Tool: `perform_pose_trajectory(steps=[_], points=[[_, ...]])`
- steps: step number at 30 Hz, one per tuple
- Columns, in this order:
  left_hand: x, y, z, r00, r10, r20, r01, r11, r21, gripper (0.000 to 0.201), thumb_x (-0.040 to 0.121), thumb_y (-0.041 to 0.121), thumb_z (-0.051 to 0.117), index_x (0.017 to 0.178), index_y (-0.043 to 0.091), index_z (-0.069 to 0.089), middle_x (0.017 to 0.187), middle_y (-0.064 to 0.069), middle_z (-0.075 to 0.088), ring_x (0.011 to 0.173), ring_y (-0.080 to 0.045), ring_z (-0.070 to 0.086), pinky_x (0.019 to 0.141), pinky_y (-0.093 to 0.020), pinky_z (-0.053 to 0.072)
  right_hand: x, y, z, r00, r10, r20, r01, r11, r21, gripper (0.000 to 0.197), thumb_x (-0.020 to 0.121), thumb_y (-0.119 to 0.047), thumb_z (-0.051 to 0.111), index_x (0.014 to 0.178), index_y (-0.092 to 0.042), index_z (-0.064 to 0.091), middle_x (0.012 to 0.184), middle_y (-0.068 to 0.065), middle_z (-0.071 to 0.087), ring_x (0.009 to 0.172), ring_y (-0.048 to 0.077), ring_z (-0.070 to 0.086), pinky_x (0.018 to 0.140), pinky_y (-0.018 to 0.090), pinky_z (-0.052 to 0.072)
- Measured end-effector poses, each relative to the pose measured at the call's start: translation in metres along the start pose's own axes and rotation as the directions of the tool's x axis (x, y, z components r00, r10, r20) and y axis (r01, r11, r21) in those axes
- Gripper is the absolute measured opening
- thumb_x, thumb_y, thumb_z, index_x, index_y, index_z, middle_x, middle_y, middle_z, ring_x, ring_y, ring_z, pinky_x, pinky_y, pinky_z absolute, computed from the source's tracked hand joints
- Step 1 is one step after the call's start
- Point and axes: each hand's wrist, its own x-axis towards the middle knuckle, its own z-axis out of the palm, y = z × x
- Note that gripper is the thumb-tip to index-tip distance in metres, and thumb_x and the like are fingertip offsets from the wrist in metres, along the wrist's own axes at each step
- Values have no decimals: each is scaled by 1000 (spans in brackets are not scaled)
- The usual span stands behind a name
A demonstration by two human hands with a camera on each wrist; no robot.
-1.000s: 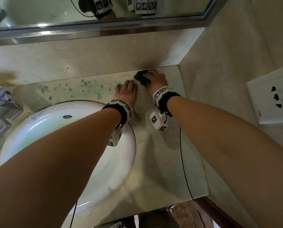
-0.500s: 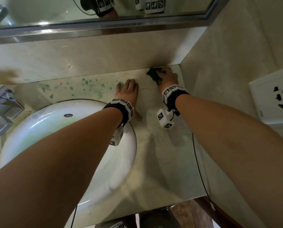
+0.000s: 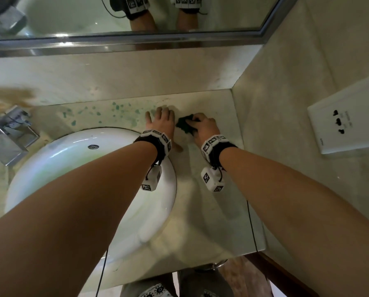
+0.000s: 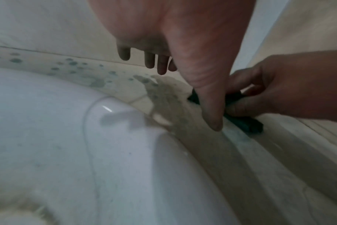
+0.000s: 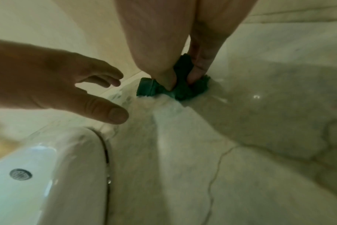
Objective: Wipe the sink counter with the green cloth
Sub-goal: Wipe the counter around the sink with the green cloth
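Bare forearms, no sleeves, tracking gear strapped at both wrists.

Around each wrist a black band (image 3: 155,146) ringed with small white blocks (image 3: 214,142) printed with black-and-white square markers. Below the left wrist a white cube-shaped module (image 3: 152,179) bearing the same kind of marker, hung from the band on a short black lead; below the right wrist a matching white module (image 3: 212,179), also marker-printed. Thin black cable (image 3: 252,224) trailing from the right side toward the lower edge, another thin black cable (image 3: 102,273) under the left forearm. Same bands doubled in the mirror reflection (image 3: 136,5) above.
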Motion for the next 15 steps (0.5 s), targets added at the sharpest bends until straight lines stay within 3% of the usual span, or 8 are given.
perform_pose_trajectory(steps=[4, 8, 12, 15], points=[[-12, -21, -3, 995, -84, -58, 81, 996, -46, 125, 54, 75, 75, 148, 10, 24, 149, -10, 29, 138, -32, 25, 112, -56, 24, -15, -2, 10, 999, 3, 34, -2, 999, -38, 42, 89, -14, 58, 130, -22, 58, 137, 6, 48, 115, 36, 48, 101, 31, 44], [-26, -51, -3, 982, -174, -79, 167, 982, -85, 121, 57, 73, 75, 146, 6, 27, 144, -13, 33, 132, -35, 32, 109, -51, 31, -27, -7, 18, 991, 132, 2, -132, 991, 40, 45, 85, -17, 58, 130, -20, 57, 130, 8, 52, 112, 29, 55, 96, 22, 46], [-39, -77, 4, 952, -306, -29, 301, 947, -111, 133, 52, 80, 73, 147, 2, 23, 148, -17, 25, 133, -38, 29, 111, -51, 28, -29, -14, 20, 983, 181, -19, -180, 982, 51, 42, 85, -16, 57, 127, -17, 57, 125, 8, 53, 108, 29, 55, 93, 30, 51], [-43, -88, 10, 918, -396, 11, 394, 910, -128, 138, 43, 92, 63, 143, 2, 29, 136, -16, 32, 125, -38, 35, 105, -52, 34, -29, -20, 18, 972, 234, -34, -231, 971, 64, 42, 85, -17, 58, 128, -15, 57, 124, 6, 53, 108, 30, 55, 92, 35, 52]])
